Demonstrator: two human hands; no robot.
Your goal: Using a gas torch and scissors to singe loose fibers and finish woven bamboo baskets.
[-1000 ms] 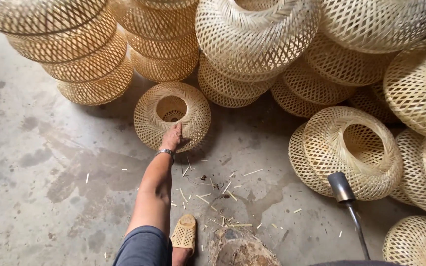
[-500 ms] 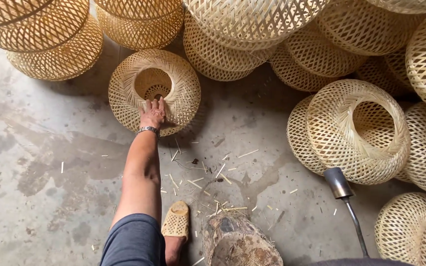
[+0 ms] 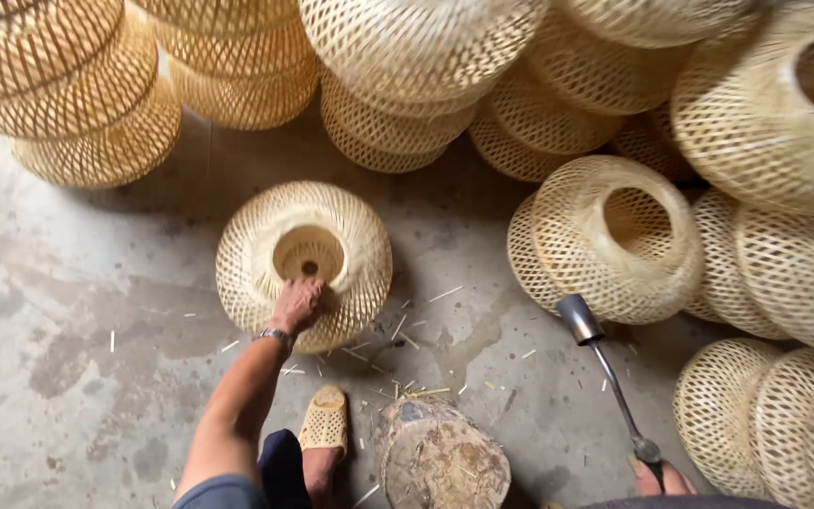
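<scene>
1. Your left hand (image 3: 299, 303) is closed on the near rim of the woven bamboo lampshade (image 3: 303, 264), which lies on the concrete floor (image 3: 68, 320), left of centre.
2. Your right hand (image 3: 659, 476) grips a metal-headed tool (image 3: 605, 372) at lower right.
3. Judged light, springy and crushable; hold it by the stiffer ring around the opening.
4. Open lattice weave, rounded and ribbed; a wooden stump (image 3: 440, 457) stands near.
</scene>
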